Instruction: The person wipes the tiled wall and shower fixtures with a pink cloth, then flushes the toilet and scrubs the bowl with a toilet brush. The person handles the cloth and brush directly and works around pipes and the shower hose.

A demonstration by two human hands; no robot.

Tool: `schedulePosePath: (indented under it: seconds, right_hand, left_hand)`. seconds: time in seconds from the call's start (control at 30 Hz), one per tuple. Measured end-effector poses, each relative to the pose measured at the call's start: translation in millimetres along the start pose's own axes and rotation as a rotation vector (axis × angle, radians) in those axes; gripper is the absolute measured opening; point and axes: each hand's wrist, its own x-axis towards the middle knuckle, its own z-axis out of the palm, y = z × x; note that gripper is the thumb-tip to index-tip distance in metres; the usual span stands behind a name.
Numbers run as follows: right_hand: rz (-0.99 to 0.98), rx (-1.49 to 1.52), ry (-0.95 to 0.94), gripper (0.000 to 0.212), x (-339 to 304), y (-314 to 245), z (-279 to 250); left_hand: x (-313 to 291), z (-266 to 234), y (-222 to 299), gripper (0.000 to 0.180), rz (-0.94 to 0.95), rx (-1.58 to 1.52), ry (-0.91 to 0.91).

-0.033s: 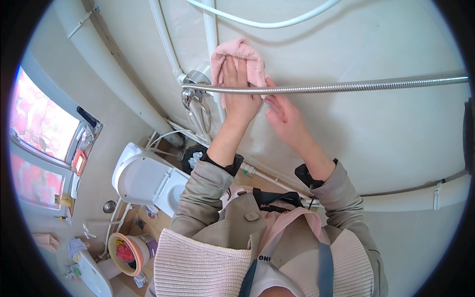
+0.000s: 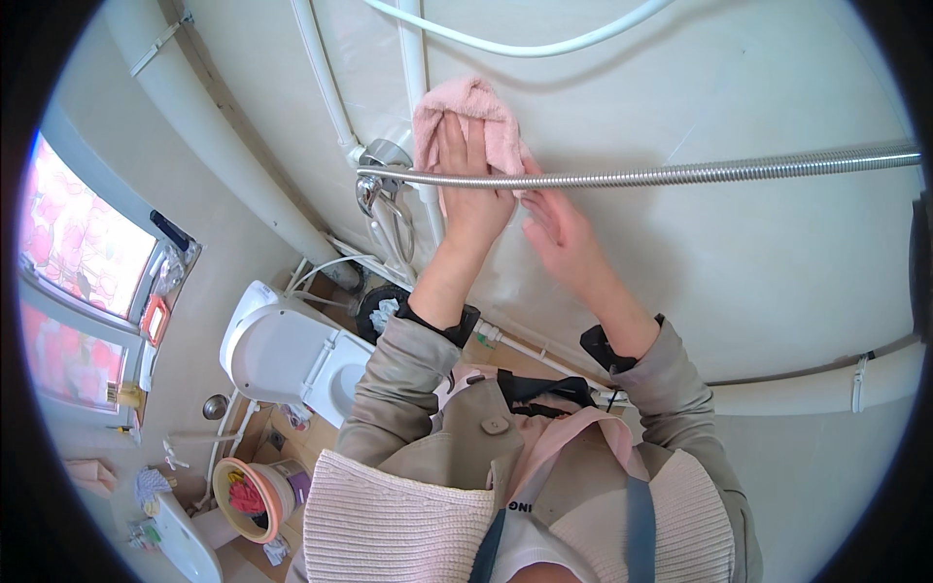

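A pink towel [image 2: 501, 136] is bunched against the pale wall. My left hand [image 2: 472, 218] presses it there, its fingers stretched into the folds and the cloth curling over the fingertips. A ribbed metal hose [image 2: 671, 175] crosses in front of that hand's knuckles. Close by on the right, my right hand [image 2: 569, 243] has its fingers extended, their tips at the towel's lower right edge and the thumb apart from them. Whether those tips pinch the cloth is hidden by the hose. Just left of the towel is a chrome shower mixer [image 2: 381, 165].
White pipes [image 2: 413, 58] run up the wall behind the towel, and a white hose [image 2: 544, 49] arcs above. Lower left stands a toilet [image 2: 282, 340], lid raised, with a black bin [image 2: 377, 309] beside it. Farther left are a bucket [image 2: 243, 500] of cloths and a washbasin [image 2: 190, 544].
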Motion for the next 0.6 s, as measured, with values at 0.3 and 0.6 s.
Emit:
schedulePosePath:
  seconds: [0.3, 0.6]
  right_hand:
    - [0.012, -0.15, 0.202, 0.047, -51, 1, -43]
    - [-0.231, -0.385, 0.372, 0.04, -79, -45, -95]
  left_hand:
    - [-62, 21, 40, 0.083, 0.004, -0.138, -0.174]
    - [-28, 44, 110, 0.078, 0.244, -0.153, -0.101]
